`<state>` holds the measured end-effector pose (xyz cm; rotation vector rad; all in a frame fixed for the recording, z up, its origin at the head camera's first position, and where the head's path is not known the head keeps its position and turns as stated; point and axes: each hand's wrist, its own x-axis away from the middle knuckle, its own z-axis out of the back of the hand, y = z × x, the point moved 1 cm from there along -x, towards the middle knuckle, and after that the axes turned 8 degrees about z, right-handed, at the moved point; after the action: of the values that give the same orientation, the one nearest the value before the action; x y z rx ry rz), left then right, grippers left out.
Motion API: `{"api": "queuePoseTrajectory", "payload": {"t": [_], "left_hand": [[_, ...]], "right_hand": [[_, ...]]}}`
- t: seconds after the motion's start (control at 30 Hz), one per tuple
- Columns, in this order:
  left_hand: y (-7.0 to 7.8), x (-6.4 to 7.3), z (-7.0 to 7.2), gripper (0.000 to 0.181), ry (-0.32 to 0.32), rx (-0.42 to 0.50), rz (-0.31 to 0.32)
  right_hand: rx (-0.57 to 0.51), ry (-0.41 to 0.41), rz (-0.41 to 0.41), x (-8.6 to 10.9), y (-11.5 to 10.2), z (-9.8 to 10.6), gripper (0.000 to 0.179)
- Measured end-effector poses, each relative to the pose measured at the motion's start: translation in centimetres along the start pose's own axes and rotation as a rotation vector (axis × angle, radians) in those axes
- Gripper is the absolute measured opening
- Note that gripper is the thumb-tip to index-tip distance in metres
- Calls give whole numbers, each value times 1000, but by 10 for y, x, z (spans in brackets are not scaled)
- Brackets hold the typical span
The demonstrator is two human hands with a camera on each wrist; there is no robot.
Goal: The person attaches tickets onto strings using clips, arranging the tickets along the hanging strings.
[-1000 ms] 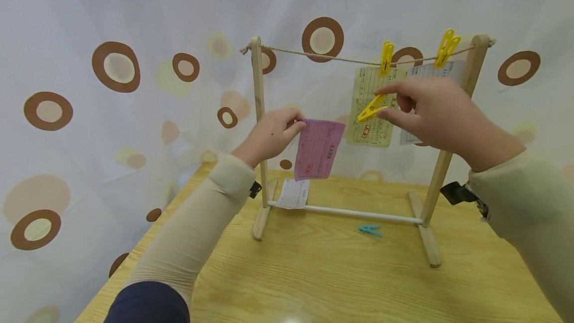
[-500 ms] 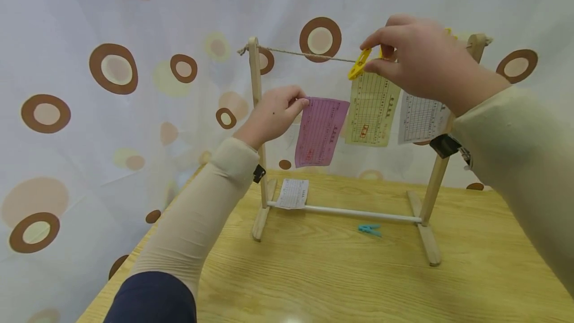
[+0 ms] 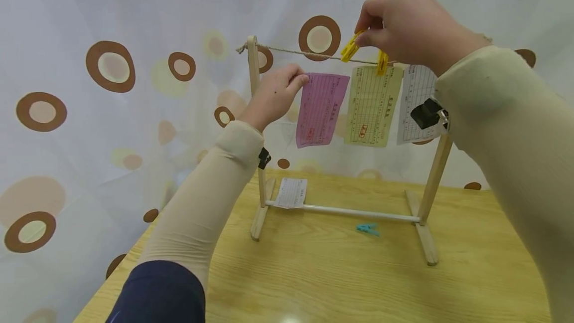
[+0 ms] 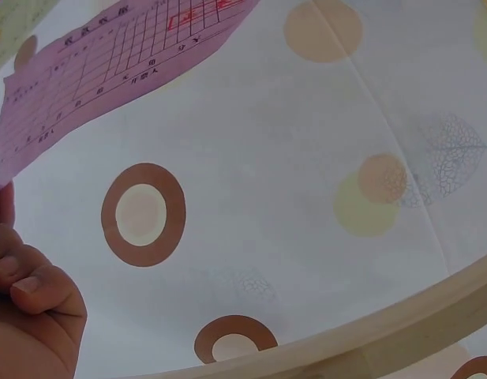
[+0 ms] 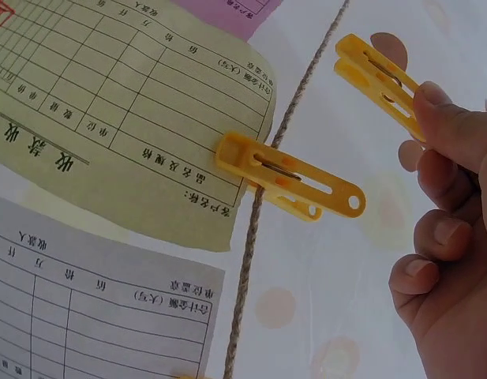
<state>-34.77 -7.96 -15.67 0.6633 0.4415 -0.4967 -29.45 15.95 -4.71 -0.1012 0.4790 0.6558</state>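
Observation:
My left hand pinches the upper left corner of a pink receipt slip, which hangs just below the string. Between thumb and forefinger, my right hand holds a yellow clothespin by its handle ends, close to the string. In the right wrist view that clothespin stands apart from the string. A second yellow clothespin clips a pale yellow receipt slip to the string. To its right hangs a white slip, partly covered by my right arm.
The string runs between two wooden posts joined low down by a white rod. Another white slip leans over the rod at left. On the wooden table lies a blue clothespin. A patterned curtain hangs behind.
Both hands have risen toward the string, the left lifting the pink slip beside the yellow one. The right hand has carried its clothespin up and slightly left.

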Motion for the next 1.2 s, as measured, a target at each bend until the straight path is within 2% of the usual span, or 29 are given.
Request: {"api": "queuePoseTrajectory", "payload": {"t": [0.13, 0.27, 0.5, 0.7, 1.0, 1.2], "left_hand": [[3, -5, 1, 23, 12, -2, -18], [4, -4, 3, 23, 9, -6, -4], [6, -4, 7, 21, 17, 21, 3], [6, -5, 7, 23, -7, 36, 32], [6, -5, 5, 22, -27, 46, 24], [5, -1, 5, 21, -23, 34, 28]], "right_hand": [[-16, -31, -41, -4, 2, 2, 23], [-33, -63, -57, -10, 0, -1, 24], [-7, -79, -18, -19, -8, -8, 24], [9, -89, 3, -22, -10, -17, 21], [84, -156, 37, -23, -14, -17, 40], [131, -105, 66, -15, -20, -19, 48]]}}
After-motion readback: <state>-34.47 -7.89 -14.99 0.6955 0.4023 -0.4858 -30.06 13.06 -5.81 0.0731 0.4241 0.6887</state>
